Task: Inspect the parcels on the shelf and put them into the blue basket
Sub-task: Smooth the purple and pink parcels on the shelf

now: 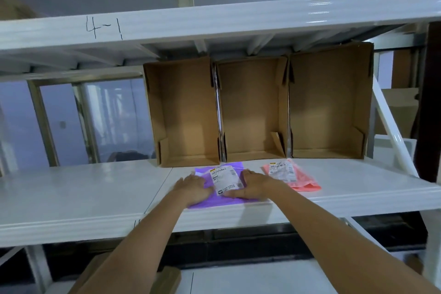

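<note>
Fingers (202, 180) of both hands rest on purple parcel (216, 201)

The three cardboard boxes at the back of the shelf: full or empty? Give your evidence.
Empty. All three cardboard boxes lie on their sides, openings toward the camera, showing only bare brown insides.

Left grip (194, 189), right grip (250, 186) flat

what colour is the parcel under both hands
Purple, with a white label: the parcel shows in the head view.
</note>
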`<state>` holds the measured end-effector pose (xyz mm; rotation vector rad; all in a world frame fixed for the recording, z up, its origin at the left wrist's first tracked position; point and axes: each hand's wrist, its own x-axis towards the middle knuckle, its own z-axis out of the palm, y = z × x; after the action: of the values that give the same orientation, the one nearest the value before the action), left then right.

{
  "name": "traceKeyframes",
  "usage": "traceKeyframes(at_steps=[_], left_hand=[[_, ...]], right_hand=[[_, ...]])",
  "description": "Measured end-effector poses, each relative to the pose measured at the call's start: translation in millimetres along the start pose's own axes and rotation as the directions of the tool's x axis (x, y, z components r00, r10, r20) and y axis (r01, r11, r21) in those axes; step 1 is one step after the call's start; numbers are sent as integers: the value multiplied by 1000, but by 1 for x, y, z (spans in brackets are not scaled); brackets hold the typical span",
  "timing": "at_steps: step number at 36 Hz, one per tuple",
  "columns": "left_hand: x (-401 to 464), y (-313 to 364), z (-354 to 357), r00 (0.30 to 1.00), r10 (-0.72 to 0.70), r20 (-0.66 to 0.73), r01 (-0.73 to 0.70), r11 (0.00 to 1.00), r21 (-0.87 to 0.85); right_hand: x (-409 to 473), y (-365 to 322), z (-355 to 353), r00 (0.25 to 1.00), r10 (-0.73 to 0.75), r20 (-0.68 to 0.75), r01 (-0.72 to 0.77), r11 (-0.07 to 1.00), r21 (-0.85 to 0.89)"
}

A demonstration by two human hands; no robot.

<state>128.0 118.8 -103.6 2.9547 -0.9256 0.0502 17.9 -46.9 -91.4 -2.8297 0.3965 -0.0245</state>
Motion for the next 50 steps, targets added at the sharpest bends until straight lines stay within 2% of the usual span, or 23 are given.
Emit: traceKeyframes(at_steps=[3, 5, 9, 12, 18, 27, 30, 36, 43, 46, 50], left_hand=[[10, 8, -1, 982, -43, -185, 12, 987, -162], [17, 16, 0, 964, -85, -252, 11, 960, -280], [29, 31, 9, 962, -89, -257, 15, 961, -277], [36, 35, 17, 985, -11, -171, -19, 985, -174], [32, 33, 15, 999, 26, -32, -31, 990, -140], [38, 29, 19, 999, 35, 18, -32, 990, -139], [37, 29, 17, 1000, 24, 17, -21, 987, -159], [30, 34, 8, 999, 36, 18, -33, 989, -147], [29, 37, 7, 999, 38, 0, -37, 988, -151], [34, 35, 14, 1000, 3, -11, -5, 987, -162], [43, 31, 21, 994, -109, 8, 109, 985, -131]], right_hand=[[6, -2, -2, 986, 44, -163, -39, 999, 36], [13, -4, 1, 966, 56, -251, -55, 998, 8], [32, -12, 13, 928, 18, -372, -25, 1000, -12], [45, -17, 23, 936, -24, -351, 27, 1000, 3], [58, -14, 31, 954, -97, -284, 87, 995, -46], [62, -15, 38, 925, -208, -318, 153, 970, -190], [64, -13, 38, 933, -184, -311, 150, 980, -131], [68, -18, 28, 976, -85, -203, 74, 996, -58], [68, -18, 27, 978, -32, -206, 41, 998, 40], [65, -18, 31, 970, 38, -240, -20, 997, 76], [64, -17, 31, 966, 136, -218, -126, 990, 62]])
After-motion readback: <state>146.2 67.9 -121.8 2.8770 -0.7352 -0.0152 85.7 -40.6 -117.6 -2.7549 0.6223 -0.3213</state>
